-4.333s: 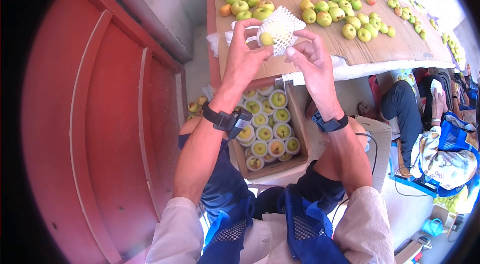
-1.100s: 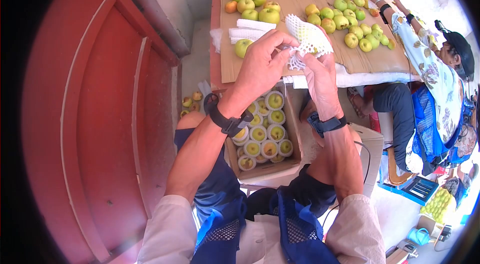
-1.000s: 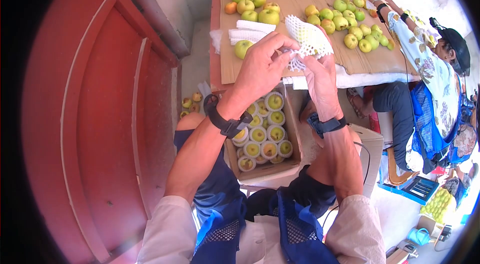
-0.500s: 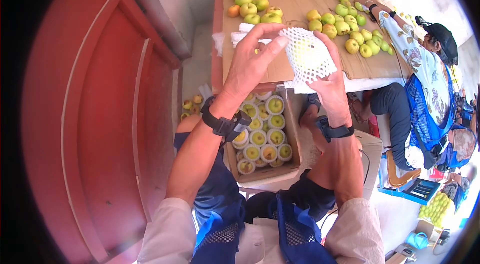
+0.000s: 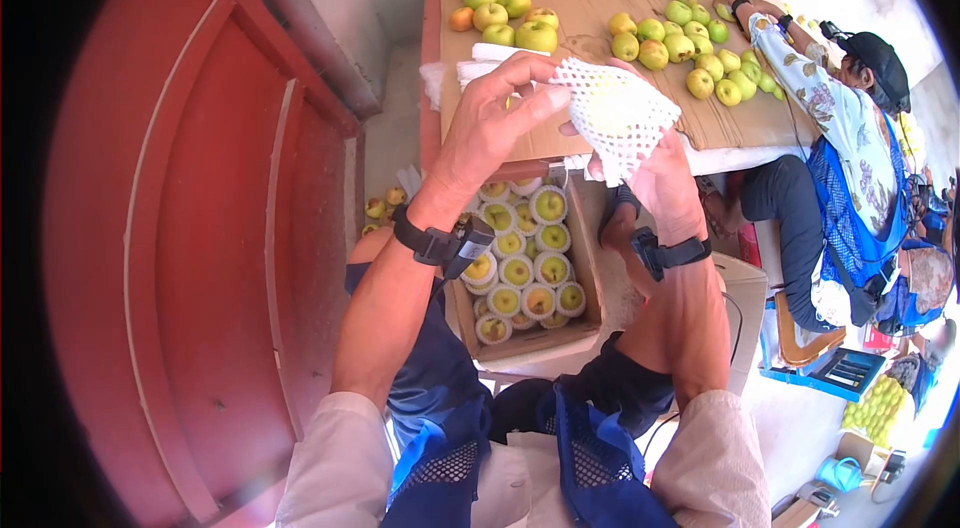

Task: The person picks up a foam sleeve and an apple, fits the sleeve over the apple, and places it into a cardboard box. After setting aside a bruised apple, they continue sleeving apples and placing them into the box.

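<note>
A white foam net (image 5: 615, 118) with a pale green apple showing faintly through its mesh is between my two hands, above the near edge of the cardboard-covered table (image 5: 590, 13). My left hand (image 5: 500, 113) pinches the net's upper left end between thumb and fingers. From the right and below, my right hand (image 5: 655, 173) holds the wrapped apple, its fingers partly hidden behind the net. More white foam nets (image 5: 480, 68) lie on the table beside my left hand. Below my hands, a cardboard box (image 5: 590, 328) holds several apples in foam nets.
Loose apples (image 5: 495, 13) lie at the table's back left, and a larger group (image 5: 690, 38) lies to the right. A co-worker (image 5: 850, 138) sits at the right, one hand near those apples. A red door (image 5: 200, 228) fills the left side. Several apples (image 5: 385, 208) lie on the floor.
The net has tilted, its lower end lying further right, and my right hand has moved lower around it. My left hand still pinches its upper end. The view has shifted slightly.
</note>
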Demonstrator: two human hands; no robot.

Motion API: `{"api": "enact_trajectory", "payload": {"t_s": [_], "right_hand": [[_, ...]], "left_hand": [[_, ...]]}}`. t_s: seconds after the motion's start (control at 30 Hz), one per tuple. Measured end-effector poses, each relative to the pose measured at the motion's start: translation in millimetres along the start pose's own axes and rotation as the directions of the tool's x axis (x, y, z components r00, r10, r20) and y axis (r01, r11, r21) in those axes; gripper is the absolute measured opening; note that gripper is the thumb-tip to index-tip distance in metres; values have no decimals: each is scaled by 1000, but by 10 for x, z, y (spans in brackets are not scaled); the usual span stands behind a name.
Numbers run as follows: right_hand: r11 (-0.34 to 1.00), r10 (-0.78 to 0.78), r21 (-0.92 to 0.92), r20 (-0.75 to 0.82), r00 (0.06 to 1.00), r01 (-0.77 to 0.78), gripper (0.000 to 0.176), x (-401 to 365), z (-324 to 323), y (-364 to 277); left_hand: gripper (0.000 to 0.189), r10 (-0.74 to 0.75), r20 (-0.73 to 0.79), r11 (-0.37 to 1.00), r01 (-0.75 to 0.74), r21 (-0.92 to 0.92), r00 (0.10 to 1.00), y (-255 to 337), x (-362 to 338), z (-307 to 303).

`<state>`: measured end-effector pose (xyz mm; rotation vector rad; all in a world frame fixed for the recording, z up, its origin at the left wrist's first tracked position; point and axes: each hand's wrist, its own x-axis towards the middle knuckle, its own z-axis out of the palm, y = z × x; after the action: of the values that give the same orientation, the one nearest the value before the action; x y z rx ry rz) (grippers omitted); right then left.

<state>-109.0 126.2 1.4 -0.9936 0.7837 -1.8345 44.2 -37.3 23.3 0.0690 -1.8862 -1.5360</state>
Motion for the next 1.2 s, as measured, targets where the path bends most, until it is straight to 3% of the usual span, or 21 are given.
{"api": "enact_trajectory", "payload": {"t_s": [0.23,0.33,0.47,0.53,0.6,0.63,0.7,0.73,0.83,0.9,0.93,1.0,1.07,1.2], "right_hand": [[984,72,162,3,997,-72,74,-16,-164,19],[974,78,210,32,996,-83,69,50,-288,67],[979,113,174,-19,993,-108,66,51,-266,64],[998,50,40,-41,998,-49,58,64,-215,55],[998,62,10,-78,995,-61,55,108,-185,29],[997,75,-24,-110,991,-78,52,134,-169,17],[993,86,-66,-164,983,-98,51,116,-72,12],[986,109,-102,-216,970,-134,50,132,-51,11],[958,124,-224,-229,966,-177,51,194,-57,31],[941,123,-284,-217,968,-183,51,218,-34,33],[918,134,-344,-204,970,-199,50,256,-40,18],[883,161,-401,-234,959,-246,56,272,-17,-1],[822,26,-538,-294,956,-188,63,249,34,51],[831,-69,-548,-272,960,-95,66,308,-94,208]], "left_hand": [[23,-64,15,995,65,-76,998,78,36,100],[20,-1,-19,998,0,-63,1000,-75,110,96],[23,-79,-50,996,77,-44,996,-145,108,105],[25,-133,-54,991,131,-38,990,-162,120,84],[34,-318,15,946,318,-68,948,-201,143,13],[34,-323,23,944,324,-65,946,-210,157,0],[39,-334,69,898,340,-280,940,-203,112,2],[39,-338,79,897,346,-277,938,-195,120,-2],[48,-387,102,887,400,-228,916,-179,144,32],[69,-333,48,938,336,-86,942,-164,121,89],[69,-342,56,935,346,-81,938,-168,146,98],[98,-342,95,939,343,4,935,-158,148,122],[99,-334,102,943,331,41,937,-205,124,147],[98,-397,53,918,395,43,917,-157,186,224]]}}
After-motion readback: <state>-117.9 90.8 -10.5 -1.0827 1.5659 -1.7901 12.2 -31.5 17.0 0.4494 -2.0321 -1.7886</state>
